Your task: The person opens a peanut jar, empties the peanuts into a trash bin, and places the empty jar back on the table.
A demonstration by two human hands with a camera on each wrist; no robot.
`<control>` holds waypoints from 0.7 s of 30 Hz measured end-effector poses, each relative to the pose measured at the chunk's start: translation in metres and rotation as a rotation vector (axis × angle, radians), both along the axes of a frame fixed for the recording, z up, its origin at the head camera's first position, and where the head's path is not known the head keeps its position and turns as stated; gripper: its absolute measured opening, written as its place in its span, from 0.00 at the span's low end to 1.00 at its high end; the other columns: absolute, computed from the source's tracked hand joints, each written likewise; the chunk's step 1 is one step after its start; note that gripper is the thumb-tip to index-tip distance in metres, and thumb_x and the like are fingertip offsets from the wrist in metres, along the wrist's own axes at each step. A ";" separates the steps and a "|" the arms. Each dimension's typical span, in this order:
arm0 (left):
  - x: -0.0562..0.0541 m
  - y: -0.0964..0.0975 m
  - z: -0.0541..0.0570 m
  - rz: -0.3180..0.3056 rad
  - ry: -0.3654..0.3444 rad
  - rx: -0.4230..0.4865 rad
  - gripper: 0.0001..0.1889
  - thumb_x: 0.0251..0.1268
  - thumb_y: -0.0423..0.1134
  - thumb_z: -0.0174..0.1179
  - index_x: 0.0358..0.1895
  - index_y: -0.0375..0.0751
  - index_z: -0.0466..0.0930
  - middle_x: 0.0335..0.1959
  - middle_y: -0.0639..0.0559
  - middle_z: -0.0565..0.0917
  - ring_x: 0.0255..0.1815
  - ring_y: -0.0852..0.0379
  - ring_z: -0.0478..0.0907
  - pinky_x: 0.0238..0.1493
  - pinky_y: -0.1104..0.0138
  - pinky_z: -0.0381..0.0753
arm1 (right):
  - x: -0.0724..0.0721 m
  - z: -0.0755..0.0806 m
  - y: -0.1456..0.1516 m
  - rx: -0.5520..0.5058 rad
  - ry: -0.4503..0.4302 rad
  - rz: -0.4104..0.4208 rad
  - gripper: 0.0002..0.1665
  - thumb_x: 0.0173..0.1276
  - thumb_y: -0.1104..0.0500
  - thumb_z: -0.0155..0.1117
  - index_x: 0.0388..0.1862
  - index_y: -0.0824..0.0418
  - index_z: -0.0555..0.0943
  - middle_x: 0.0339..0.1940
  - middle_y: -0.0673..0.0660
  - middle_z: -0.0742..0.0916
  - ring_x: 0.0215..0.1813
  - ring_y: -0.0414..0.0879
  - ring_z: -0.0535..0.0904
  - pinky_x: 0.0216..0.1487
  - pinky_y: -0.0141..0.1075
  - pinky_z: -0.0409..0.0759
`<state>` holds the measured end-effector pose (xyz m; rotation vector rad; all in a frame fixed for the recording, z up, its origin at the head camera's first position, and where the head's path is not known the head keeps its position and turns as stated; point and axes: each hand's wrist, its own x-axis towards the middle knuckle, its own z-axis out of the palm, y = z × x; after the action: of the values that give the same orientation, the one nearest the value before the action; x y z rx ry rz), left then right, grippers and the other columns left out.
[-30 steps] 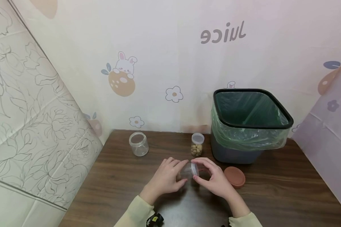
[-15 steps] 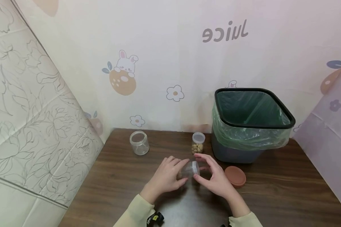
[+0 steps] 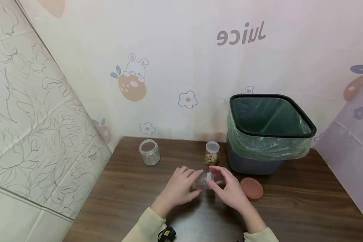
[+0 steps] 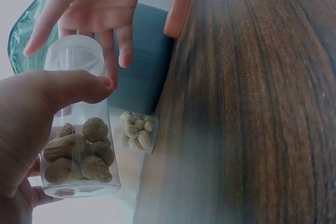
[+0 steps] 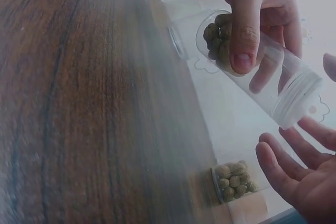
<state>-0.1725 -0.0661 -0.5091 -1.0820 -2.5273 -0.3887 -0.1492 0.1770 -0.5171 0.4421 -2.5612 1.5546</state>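
Observation:
My left hand [image 3: 181, 186] grips a clear jar [image 4: 79, 108] tilted on its side, thumb across its wall. Peanuts in their shells [image 4: 79, 153] lie at the jar's base end. A translucent screw lid [image 5: 298, 99] caps the other end, pointing toward my right hand [image 3: 228, 188]. That hand has its fingers spread and fairly straight around the lid end. In the head view its thumb overlaps the lid; the right wrist view shows its fingertips [image 5: 268, 153] close by the lid. Behind the hands stands a second capped jar of peanuts [image 3: 211, 154].
An uncovered clear jar [image 3: 150, 153] stands at the back left of the wooden table [image 3: 121, 198]. A bin [image 3: 254, 164] with a green liner and black rim stands at the back right. A round reddish-brown lid [image 3: 251, 189] lies in front of it.
My right hand's fingers have loosened and shifted around the lid end, and the thumb now overlaps the lid. My left hand keeps its hold on the jar.

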 end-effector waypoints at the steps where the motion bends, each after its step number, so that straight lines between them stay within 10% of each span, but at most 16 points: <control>1: 0.000 0.000 0.000 0.001 -0.002 0.000 0.36 0.62 0.54 0.80 0.73 0.49 0.81 0.55 0.56 0.89 0.54 0.55 0.80 0.56 0.56 0.80 | 0.000 0.001 -0.001 0.004 -0.008 -0.011 0.28 0.78 0.48 0.74 0.71 0.53 0.80 0.63 0.52 0.86 0.61 0.49 0.84 0.52 0.41 0.89; 21: -0.001 0.001 -0.003 0.026 0.037 -0.006 0.36 0.60 0.55 0.81 0.71 0.50 0.83 0.54 0.56 0.89 0.53 0.55 0.80 0.55 0.56 0.80 | -0.002 0.004 -0.006 0.061 -0.144 -0.133 0.21 0.75 0.42 0.76 0.56 0.55 0.88 0.46 0.49 0.89 0.47 0.40 0.87 0.47 0.32 0.86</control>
<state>-0.1731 -0.0655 -0.5121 -1.0481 -2.5092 -0.3514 -0.1508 0.1706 -0.5128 0.1657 -2.6877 1.5184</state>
